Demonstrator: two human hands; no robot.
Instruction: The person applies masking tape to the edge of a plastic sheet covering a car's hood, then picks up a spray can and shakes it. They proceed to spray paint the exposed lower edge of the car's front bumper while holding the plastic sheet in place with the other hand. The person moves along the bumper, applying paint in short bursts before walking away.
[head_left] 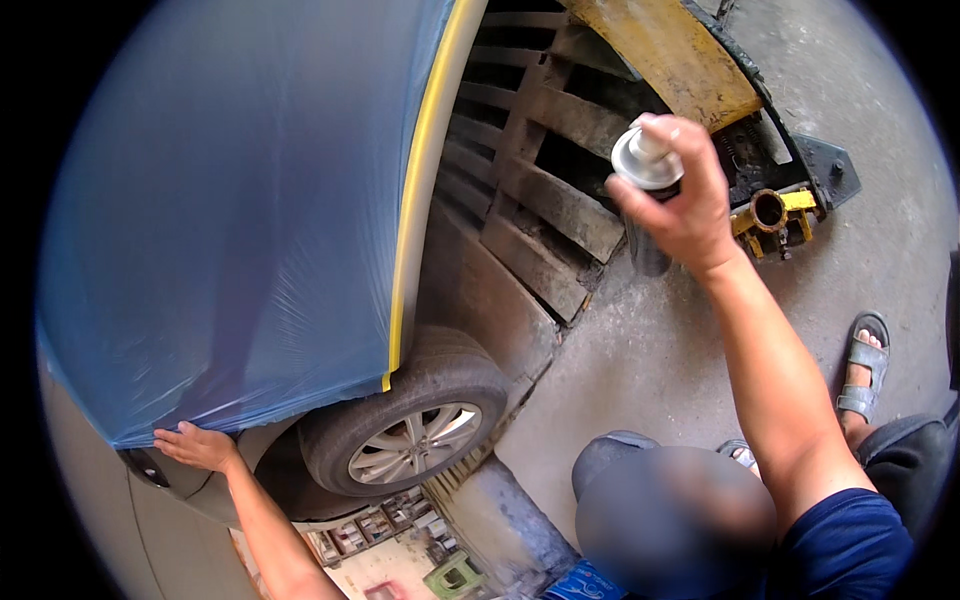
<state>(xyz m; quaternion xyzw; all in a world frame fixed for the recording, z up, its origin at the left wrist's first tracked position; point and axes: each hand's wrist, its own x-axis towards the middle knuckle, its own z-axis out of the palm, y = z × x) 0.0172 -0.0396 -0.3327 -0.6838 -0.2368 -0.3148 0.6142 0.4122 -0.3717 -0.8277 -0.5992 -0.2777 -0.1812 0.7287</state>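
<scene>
My right hand (692, 190) is wrapped round a spray can (650, 245) and holds it in the air at the upper right. Its pale top and nozzle point up, and a finger lies on the nozzle. My left hand (195, 447) rests flat with fingers stretched out at the lower edge of blue masking film (230, 230) that covers a car panel. Yellow masking tape (425, 150) runs down the film's right edge. Just right of my left forearm sits the car's wheel (405, 415), with a dark tyre and silver rim.
Wooden pallets (555, 195) lie beyond the wheel. A worn yellow metal jack (680, 60) stands behind the can on the concrete floor (640, 340). A sandalled foot (865, 370) is at the right. Shelves with small items (380, 525) show at the bottom. A blurred patch hides part of the lower middle.
</scene>
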